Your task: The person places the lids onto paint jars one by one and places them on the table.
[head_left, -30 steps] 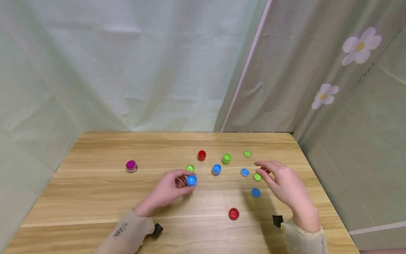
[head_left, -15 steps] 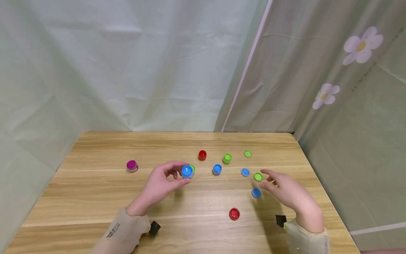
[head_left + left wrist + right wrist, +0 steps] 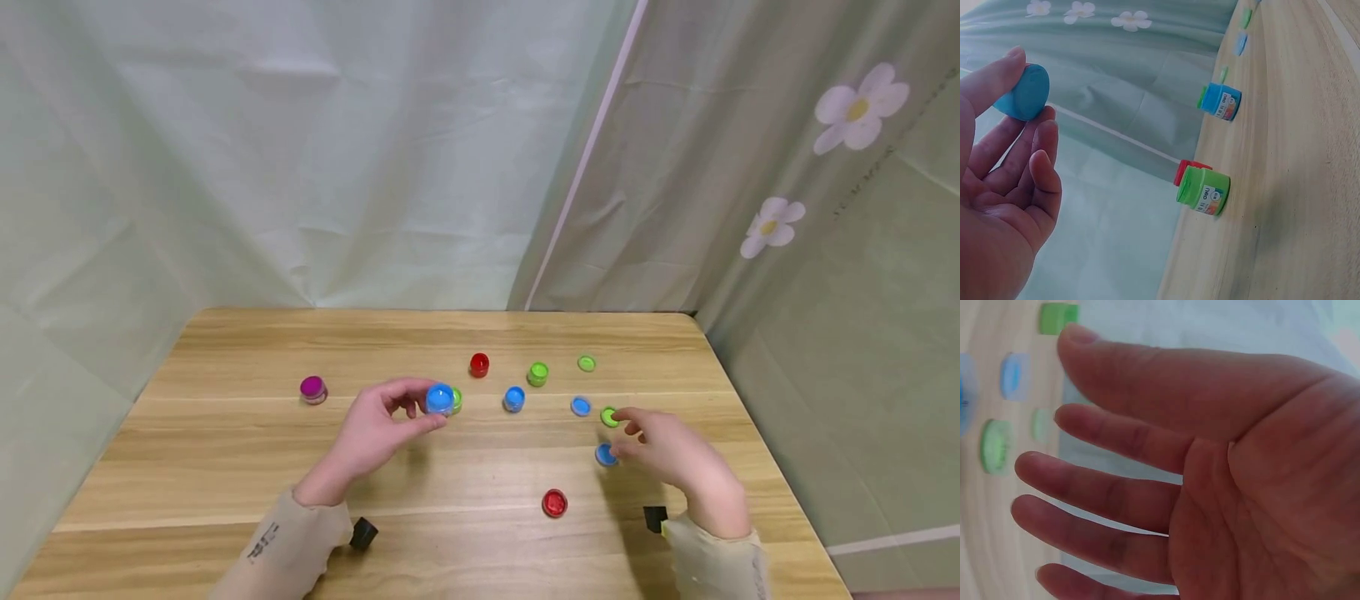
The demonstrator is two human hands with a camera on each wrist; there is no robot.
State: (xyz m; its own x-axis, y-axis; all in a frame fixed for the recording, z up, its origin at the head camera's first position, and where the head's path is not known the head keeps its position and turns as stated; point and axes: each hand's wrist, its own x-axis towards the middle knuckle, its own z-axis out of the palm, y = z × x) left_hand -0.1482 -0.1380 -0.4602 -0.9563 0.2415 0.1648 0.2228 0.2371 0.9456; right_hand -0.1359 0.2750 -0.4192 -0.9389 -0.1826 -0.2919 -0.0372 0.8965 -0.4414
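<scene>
My left hand (image 3: 375,425) pinches a small blue paint jar (image 3: 439,398) between thumb and fingers. The jar is lifted off the table, lidless, and partly covers a green jar (image 3: 457,401) behind it. In the left wrist view, the held blue jar (image 3: 1027,94) shows its smooth side. My right hand (image 3: 675,454) holds nothing and hovers low, fingers spread and relaxed. Its fingertips are over a darker blue lid (image 3: 603,454) and a green lid (image 3: 607,416), partly covering both. The right wrist view shows the green lid (image 3: 995,447) apart from the fingers.
Behind stand a red jar (image 3: 479,365), another green jar (image 3: 537,374) and another blue jar (image 3: 513,400). A lighter blue lid (image 3: 581,407) and a second green lid (image 3: 587,363) lie right. A red lid (image 3: 554,503) lies in front, a purple-topped jar (image 3: 313,390) left.
My left hand has moved back and slightly left with the blue jar, which now overlaps the green one. The right hand has come forward and down to the blue and green lids.
</scene>
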